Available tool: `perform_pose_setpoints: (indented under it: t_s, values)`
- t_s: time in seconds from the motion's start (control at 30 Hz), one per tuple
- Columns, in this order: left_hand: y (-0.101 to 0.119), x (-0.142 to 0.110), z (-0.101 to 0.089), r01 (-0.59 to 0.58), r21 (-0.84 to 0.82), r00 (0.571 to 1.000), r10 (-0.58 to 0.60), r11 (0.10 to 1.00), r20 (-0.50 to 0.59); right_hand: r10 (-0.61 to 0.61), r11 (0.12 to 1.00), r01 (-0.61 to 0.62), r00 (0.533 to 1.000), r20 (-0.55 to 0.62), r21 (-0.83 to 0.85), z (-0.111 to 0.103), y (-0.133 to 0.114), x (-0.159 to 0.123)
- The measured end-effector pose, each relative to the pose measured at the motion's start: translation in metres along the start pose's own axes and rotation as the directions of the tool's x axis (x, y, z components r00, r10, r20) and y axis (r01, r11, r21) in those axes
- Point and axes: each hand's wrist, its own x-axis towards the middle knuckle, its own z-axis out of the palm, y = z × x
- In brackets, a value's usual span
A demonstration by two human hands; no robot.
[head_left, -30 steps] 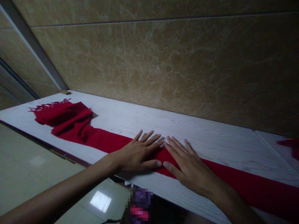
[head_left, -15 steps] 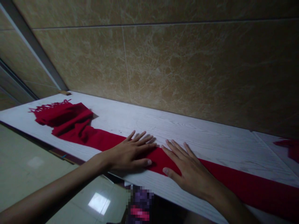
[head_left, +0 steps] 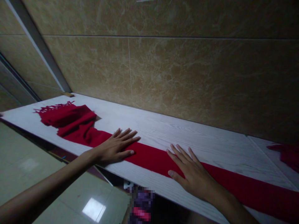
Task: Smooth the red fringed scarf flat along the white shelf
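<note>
A long red scarf point(head_left: 149, 157) lies stretched along a white wood-grain board point(head_left: 177, 133). Its fringed end is bunched up at the far left point(head_left: 67, 116). My left hand point(head_left: 114, 146) lies flat on the scarf, fingers spread, palm down. My right hand point(head_left: 189, 169) also rests flat and open on the scarf, further right. A bare strip of scarf shows between the two hands. Neither hand grips the cloth.
A tan tiled wall point(head_left: 175, 71) rises right behind the board. More red cloth point(head_left: 286, 154) lies at the right edge. Below the board's near edge is a glossy tiled floor point(head_left: 58, 193). A small wooden block point(head_left: 68, 94) sits at the board's far left corner.
Both hands started side by side, almost touching. They have slid apart along the scarf, the left hand moving left and the right hand slightly right.
</note>
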Motion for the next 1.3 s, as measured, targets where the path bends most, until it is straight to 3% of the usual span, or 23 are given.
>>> perform_pose_setpoints:
  t_s: [0.2,0.37,0.57,0.7,0.93,1.07,1.3]
  values:
    - [0.008,0.012,-0.006,0.003,0.025,1.0,-0.003,1.0,0.009,0.046,0.997,-0.05,0.997,0.061,0.061,-0.016,-0.008,0.004]
    - [0.033,0.019,-0.008,-0.05,0.02,0.999,0.051,0.999,-0.013,0.106,0.991,-0.104,0.994,-0.014,0.088,-0.031,-0.01,-0.003]
    - [0.054,0.022,-0.017,0.023,-0.001,1.0,-0.023,1.0,-0.006,0.205,0.977,-0.202,0.978,-0.044,0.073,-0.041,0.021,-0.035]
    - [0.079,0.044,-0.022,-0.038,-0.015,0.999,0.038,0.999,-0.023,0.285,0.957,-0.281,0.957,-0.051,0.071,-0.035,0.05,-0.053]
    - [0.119,0.076,0.006,-0.089,-0.08,0.994,0.093,0.993,0.048,0.373,0.925,-0.367,0.927,-0.052,0.095,-0.019,0.085,-0.083]
    - [0.12,0.073,0.022,-0.081,-0.036,0.995,0.082,0.996,0.049,0.405,0.914,-0.405,0.914,-0.001,0.01,-0.013,0.098,-0.095]
    - [0.118,0.072,0.023,-0.061,-0.013,0.997,0.062,0.998,0.046,0.411,0.91,-0.41,0.912,-0.002,-0.057,-0.012,0.099,-0.094]
